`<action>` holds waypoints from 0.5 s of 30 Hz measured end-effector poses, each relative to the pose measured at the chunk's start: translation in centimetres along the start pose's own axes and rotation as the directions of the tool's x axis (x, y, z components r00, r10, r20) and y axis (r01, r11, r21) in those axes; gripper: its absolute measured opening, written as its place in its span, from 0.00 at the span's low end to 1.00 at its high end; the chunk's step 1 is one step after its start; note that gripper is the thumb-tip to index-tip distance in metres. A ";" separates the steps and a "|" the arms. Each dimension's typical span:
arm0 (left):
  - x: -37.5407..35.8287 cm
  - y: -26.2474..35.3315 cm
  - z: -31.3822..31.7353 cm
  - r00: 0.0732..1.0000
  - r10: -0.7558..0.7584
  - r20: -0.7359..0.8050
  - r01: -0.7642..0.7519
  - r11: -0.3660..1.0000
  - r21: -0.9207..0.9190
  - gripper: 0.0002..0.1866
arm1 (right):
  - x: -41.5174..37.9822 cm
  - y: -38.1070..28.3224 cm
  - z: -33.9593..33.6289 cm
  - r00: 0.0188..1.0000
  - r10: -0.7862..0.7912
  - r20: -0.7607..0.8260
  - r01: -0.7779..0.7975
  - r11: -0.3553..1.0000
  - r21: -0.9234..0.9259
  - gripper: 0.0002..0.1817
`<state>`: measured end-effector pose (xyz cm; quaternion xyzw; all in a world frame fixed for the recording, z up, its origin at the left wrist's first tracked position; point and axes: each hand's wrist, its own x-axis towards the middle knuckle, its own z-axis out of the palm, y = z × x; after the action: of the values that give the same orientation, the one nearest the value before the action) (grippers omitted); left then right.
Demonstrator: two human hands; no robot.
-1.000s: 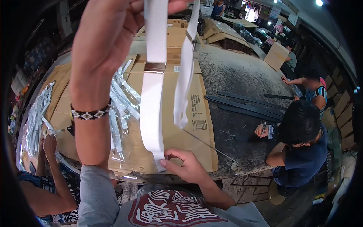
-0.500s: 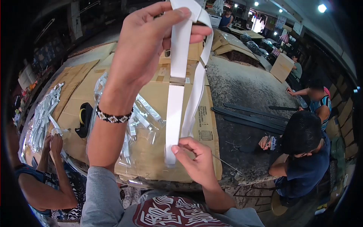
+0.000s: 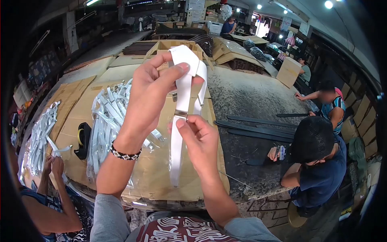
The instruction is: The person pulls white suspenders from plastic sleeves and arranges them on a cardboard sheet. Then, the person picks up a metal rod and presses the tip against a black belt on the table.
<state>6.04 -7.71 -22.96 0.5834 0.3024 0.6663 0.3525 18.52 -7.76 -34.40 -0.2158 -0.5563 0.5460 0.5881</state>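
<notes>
White elastic suspenders (image 3: 184, 86) hang in front of me, their straps looped down over the cardboard. My left hand (image 3: 151, 90) pinches the wide white patch at the top between thumb and fingers. Lower down, my right hand (image 3: 197, 137) is closed on one strap just under its metal slider (image 3: 181, 114). Below that grip the strap's loose lower end dangles, with clear plastic around its tip. A second strap with another slider hangs behind, partly hidden by my right hand.
Bundled white suspenders (image 3: 113, 109) lie left on the cardboard sheet (image 3: 201, 177), beside a black tape dispenser (image 3: 83, 141). A co-worker's hands (image 3: 54, 165) handle another white pile (image 3: 42, 137). Dark strips (image 3: 262, 129) lie right, near a co-worker in dark blue (image 3: 326, 173). An open carton (image 3: 159, 46) stands behind.
My left hand has come down with the patch. My right hand has moved up the strap from near its lower end to the slider. The view has tilted up, showing more background.
</notes>
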 end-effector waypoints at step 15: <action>1.0 -0.8 0.0 1.000 -0.014 -0.009 0.014 0.999 0.047 0.18 | 0.8 -0.8 -0.7 0.998 0.054 0.017 -0.053 0.996 -0.069 0.10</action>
<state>6.04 -6.45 -23.04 0.5866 0.3236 0.6590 0.3420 19.30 -7.05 -33.57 -0.2453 -0.5741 0.5442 0.5604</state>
